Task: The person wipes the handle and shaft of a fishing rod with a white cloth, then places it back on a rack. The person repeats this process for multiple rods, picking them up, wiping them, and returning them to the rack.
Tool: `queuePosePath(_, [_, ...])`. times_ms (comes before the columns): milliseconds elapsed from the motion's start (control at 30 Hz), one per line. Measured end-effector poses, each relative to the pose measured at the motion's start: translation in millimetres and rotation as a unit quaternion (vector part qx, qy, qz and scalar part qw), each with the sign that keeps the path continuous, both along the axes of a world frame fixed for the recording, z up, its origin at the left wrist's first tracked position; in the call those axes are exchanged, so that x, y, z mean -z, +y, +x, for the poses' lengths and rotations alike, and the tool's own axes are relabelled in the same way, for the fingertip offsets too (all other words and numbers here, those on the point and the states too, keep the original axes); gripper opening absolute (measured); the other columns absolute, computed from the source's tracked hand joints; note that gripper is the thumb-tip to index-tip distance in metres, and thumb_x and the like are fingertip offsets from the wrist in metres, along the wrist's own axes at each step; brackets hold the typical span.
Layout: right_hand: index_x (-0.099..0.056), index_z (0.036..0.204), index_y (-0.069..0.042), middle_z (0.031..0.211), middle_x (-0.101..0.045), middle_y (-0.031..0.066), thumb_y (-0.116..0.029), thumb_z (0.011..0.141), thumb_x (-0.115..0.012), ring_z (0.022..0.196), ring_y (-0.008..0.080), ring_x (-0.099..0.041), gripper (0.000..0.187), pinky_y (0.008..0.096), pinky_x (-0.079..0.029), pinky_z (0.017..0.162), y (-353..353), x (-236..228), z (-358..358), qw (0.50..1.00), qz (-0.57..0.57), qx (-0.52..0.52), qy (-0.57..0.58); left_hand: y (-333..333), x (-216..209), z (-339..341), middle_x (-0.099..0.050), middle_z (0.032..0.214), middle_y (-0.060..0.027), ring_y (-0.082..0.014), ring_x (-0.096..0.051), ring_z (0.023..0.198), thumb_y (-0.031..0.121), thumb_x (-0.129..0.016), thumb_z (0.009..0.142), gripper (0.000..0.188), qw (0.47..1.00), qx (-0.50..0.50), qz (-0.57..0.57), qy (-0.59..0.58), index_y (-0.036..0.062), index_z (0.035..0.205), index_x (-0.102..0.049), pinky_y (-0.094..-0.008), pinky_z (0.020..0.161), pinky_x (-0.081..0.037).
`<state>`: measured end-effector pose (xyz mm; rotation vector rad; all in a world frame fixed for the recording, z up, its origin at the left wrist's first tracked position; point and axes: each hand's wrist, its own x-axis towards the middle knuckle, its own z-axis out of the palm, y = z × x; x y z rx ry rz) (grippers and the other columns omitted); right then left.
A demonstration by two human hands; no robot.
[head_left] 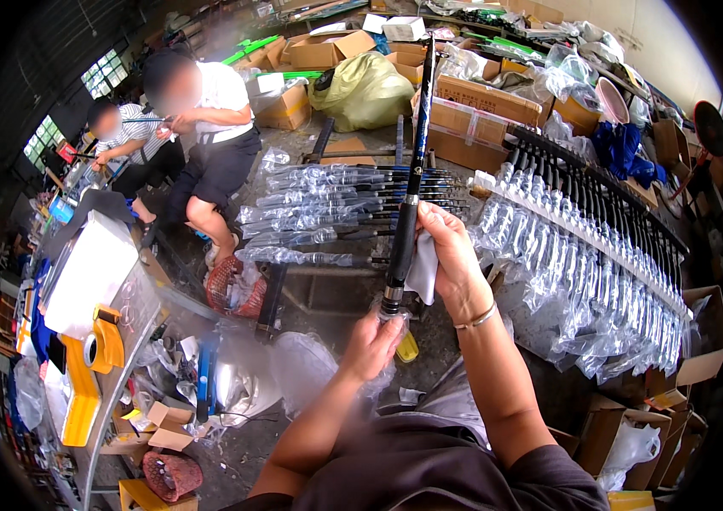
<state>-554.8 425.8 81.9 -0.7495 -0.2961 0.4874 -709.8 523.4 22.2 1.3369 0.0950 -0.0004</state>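
Note:
A black fishing rod [404, 243] stands nearly upright in front of me, its tip end pointing away. My left hand [371, 347] is closed round its butt, below a silver ring, with clear plastic around the fingers. Higher up, my right hand [449, 247] pinches the rod at the top of its dark grip. A white cloth [423, 271] hangs from that same hand, against the rod. Beyond lie several plastic-wrapped rods [314, 204] on a low rack. More bagged rods [583, 247] lean in a row on a slotted rack at right.
Two people work at far left; one, in a white shirt [221, 98], holds a rod. A bench [127, 341] with a yellow tape roll [104, 345] runs along the left. Red baskets [235, 285] stand on the floor. Cardboard boxes [481, 111] and a yellow-green sack [363, 92] fill the back.

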Motion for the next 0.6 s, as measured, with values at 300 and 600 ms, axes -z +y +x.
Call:
queuePosePath(300, [-0.066,0.098,-0.007,0.077,-0.059,-0.0037,-0.032,0.094,-0.06,0.066,0.0069,-0.054,0.026,0.0223,-0.046,0.057,-4.6,-7.0,-2.1,0.999,0.012,-0.04,-0.008,-6.2,7.5,4.2,-0.06,0.068,-0.0033,-0.0128,-0.056,0.054,0.022,-0.059,0.095,0.021,0.96,-0.143,0.227,-0.084,0.0017,0.094,-0.054,-0.0299,0.052,-0.044])
queuePosePath(600, [-0.06,0.121,-0.004,0.082,-0.055,-0.0042,-0.036,0.097,-0.055,0.07,0.0067,-0.05,0.041,0.022,-0.044,0.059,-6.1,3.1,-4.1,0.999,0.012,-0.039,0.029,-9.0,-1.8,0.5,-0.066,0.071,-0.01,-0.0272,-0.065,0.062,0.018,-0.066,0.088,0.019,0.876,-0.254,0.393,-0.118,0.0031,0.096,-0.057,-0.0346,0.058,-0.049])
